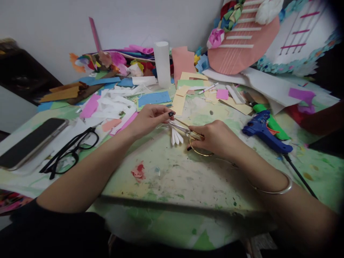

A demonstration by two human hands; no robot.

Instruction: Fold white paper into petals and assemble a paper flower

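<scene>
Gold-handled scissors (191, 134) are in my right hand (215, 138), fingers through the loops. Their blades point left and look partly apart, close to the fingertips of my left hand (153, 118). Those fingers pinch the upper end of a small white piece (176, 137), which looks like folded paper with several rounded, petal-like ends fanning downward. The scissor blades lie across its narrow top, just below my left thumb. Whether the blades touch it, I cannot tell. Part of its top is hidden by my fingers.
A blue glue gun (264, 132) with its cord lies at the right. Glasses (72, 152) and a phone (33, 141) rest at the left. White paper scraps (113, 104), blue paper squares (154, 98) and a white roll (162, 64) stand behind. A guitar-shaped pink cutout (239, 50) leans at the back.
</scene>
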